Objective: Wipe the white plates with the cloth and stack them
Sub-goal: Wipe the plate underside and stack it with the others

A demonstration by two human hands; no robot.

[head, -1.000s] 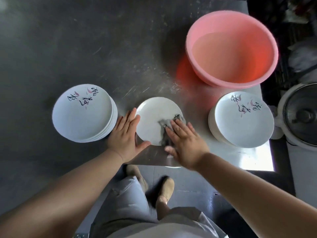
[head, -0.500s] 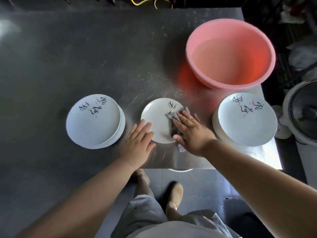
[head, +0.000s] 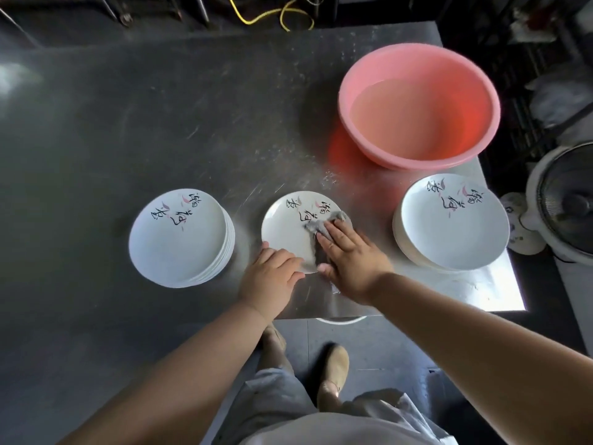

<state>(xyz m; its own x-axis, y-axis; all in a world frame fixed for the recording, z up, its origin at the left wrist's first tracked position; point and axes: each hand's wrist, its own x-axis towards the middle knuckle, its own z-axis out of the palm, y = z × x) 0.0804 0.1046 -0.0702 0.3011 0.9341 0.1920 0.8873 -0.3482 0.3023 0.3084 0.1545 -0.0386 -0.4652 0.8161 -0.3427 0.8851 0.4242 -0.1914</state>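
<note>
Plate [head: 288, 229] flat on tabletop [head: 160, 123], close to near edge, between left stack [head: 179, 239] and right stack [head: 452, 223]. Cloth [head: 327, 224] on plate's right half, under right hand [head: 349, 258], fingers straight and pressed flat on it. Left hand [head: 269, 277] at near rim, fingers laid flat, steadying.

Likely slip: glazed plate skating on smooth steel toward edge under a hard wipe, if left hand eases. Possible chipping if set carelessly on a stack.

Plate round, shallow, glossy white, black and pink brushwork. Cloth grey, soft, crumpled. Tabletop dull scratched metal. Basin [head: 420, 104] pink plastic, round, deep, beyond.
</note>
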